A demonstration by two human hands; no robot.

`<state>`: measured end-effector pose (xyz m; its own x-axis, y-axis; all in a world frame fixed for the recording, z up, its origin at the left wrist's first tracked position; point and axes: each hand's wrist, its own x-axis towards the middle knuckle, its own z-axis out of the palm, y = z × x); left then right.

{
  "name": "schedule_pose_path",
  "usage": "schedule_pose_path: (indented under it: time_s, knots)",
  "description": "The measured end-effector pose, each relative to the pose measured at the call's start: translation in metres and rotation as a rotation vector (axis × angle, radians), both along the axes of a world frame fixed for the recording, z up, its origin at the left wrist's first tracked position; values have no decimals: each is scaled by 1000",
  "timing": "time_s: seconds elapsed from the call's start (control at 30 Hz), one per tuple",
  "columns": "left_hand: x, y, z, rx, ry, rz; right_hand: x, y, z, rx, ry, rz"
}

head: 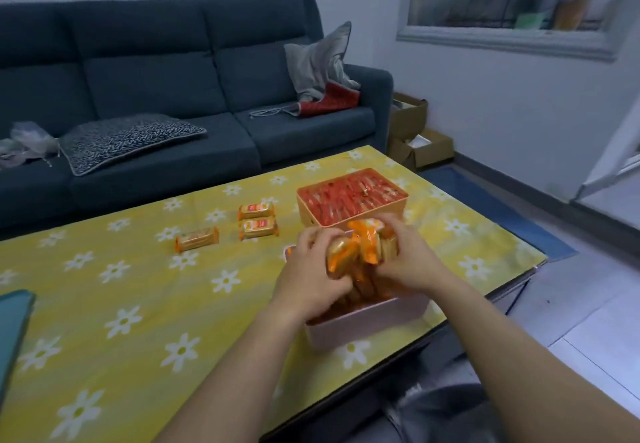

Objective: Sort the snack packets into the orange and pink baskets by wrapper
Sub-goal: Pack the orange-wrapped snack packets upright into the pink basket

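yellow cloth printed with white daisies covers the desk [138,286], and a dark blue sofa [156,71] runs along the wall behind it. toward the far right of the desk stands the orange basket [318,215], packed to the rim with red-wrapped packets [349,193]. just in front of it, close to the desk's near edge, sits the pink basket [363,328], holding orange-wrapped packets.

over the pink basket, the left hand [311,269] and right hand [405,255] press a bundle of orange-wrapped packets [356,248] between them. each grip is curled round its side of the bundle. three loose packets [259,228] in the same orange wrapper lie on the cloth to the left, well apart from both baskets.

the risk lies in the bundle itself. many glossy wrappers are squeezed from two sides only, so one in the middle could squirt out if the grip loosens unevenly. the orange basket is just beyond the hands, and a stray packet could land among the red ones and spoil the sort. the pink basket looks fairly full, so packets set on top may slide over its wall. it also stands near the edge, and a hard push downward could nudge it or send packets to the floor.
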<state>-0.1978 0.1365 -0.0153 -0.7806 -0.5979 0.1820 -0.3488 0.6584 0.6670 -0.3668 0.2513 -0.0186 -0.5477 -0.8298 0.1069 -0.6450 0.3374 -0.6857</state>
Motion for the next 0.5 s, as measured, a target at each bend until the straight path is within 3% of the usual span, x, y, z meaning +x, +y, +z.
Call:
schedule_pose_path:
  time_s: [0.07, 0.13, 0.27, 0.5]
  knots:
    - [4, -4, -11, -110, -286, -92, -4, -3, -16, 263, 61, 140]
    - [8, -7, -10, -71, -385, -140, -7, -5, -16, 447, 119, 161]
    - [13, -10, -2, 81, -346, -185, -8, -2, 14, 543, 107, 98]
    - [11, -8, 1, 49, -233, -133, -4, 11, 42, 475, 164, -8]
